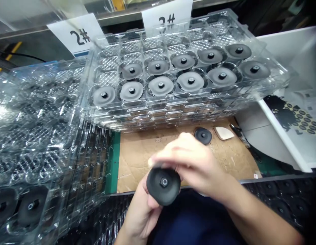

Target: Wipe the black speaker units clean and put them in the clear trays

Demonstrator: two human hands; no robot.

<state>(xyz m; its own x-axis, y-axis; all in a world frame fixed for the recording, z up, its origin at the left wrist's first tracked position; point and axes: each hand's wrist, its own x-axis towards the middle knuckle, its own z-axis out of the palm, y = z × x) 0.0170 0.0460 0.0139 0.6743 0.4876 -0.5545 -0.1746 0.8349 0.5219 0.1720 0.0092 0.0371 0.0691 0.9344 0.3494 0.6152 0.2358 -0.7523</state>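
Note:
My left hand holds a black round disc with a small nut at its centre, low in the middle of the view. My right hand lies over the top of the same disc, fingers curled onto its upper edge and blurred. A second black disc rests on the brown cardboard sheet just beyond my right hand. Behind it stands a stack of clear plastic trays, and the top tray holds several grey discs in round pockets.
More clear trays are stacked at the left, with black discs in the low pockets. Labels "2#" and "3#" stand behind. A white wedge piece lies on the cardboard. A white box with printed sheets is at right.

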